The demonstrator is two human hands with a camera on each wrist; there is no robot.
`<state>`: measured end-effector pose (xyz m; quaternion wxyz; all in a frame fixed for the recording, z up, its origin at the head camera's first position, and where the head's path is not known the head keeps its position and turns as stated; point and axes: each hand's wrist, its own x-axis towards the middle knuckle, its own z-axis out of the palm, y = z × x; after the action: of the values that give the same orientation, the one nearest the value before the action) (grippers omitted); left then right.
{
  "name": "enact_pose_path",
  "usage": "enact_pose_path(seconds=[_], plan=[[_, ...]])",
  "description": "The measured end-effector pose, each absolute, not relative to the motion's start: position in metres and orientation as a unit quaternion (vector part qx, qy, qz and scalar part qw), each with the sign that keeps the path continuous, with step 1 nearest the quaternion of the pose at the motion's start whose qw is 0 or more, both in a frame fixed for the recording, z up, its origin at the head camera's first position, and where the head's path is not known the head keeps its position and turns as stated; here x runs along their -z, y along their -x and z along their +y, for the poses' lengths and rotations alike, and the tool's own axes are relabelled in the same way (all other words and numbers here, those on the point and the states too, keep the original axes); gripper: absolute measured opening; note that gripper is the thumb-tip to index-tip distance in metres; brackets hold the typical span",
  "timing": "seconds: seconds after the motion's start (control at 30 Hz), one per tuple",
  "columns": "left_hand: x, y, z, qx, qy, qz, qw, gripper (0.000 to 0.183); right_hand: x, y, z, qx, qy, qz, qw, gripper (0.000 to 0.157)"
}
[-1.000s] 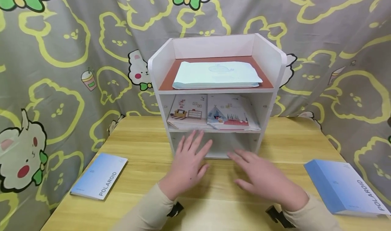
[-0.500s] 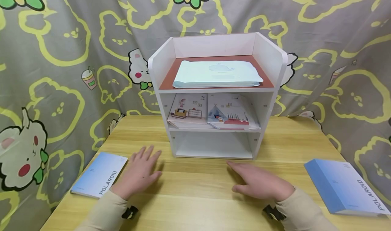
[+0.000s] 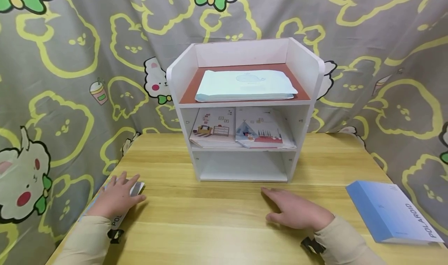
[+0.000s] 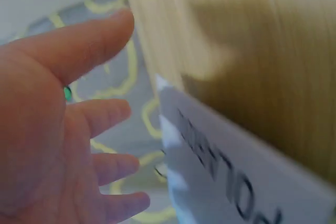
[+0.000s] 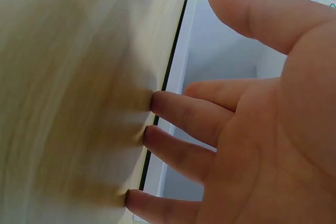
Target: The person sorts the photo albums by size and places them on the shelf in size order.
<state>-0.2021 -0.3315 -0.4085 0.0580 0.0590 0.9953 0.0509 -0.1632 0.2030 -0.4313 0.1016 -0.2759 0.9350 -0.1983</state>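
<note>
Left hand (image 3: 117, 197), spread and empty, hovered over book (image 4: 220, 179) near left edge of tabletop (image 3: 217, 222); likely reach step, needed gripping. Right hand (image 3: 299, 209): loosely extended, empty.

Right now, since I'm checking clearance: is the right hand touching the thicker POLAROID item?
Apart: the head view shows wooden tabletop between the right hand and the thicker POLAROID item.

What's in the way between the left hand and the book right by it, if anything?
Nothing that I can see! The left hand is over part of the book, and the wrist view shows no other thing between its fingers and the book.
</note>
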Motion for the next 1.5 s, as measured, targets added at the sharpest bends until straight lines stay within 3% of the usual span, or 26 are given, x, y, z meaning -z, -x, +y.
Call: enact_pose_path(seconds=[0.2, 0.43, 1.0, 1.5], plan=[[0.415, 0.205, -0.36, -0.076, -0.021, 0.99, 0.115, 0.114, 0.433, 0.164, 0.201, 0.196, 0.28, 0.935, 0.097, 0.079], [0.415, 0.21, -0.369, -0.055, -0.015, 0.989, 0.137, 0.118, 0.433, 0.165, 0.198, 0.197, 0.268, 0.938, 0.097, 0.077], [0.407, 0.211, -0.344, -0.031, -0.077, 0.988, 0.132, 0.104, 0.433, 0.165, 0.199, 0.193, 0.268, 0.94, 0.087, 0.076], [0.405, 0.2, -0.276, -0.036, -0.108, 0.984, 0.135, 0.097, 0.43, 0.162, 0.2, 0.195, 0.274, 0.938, 0.086, 0.076]])
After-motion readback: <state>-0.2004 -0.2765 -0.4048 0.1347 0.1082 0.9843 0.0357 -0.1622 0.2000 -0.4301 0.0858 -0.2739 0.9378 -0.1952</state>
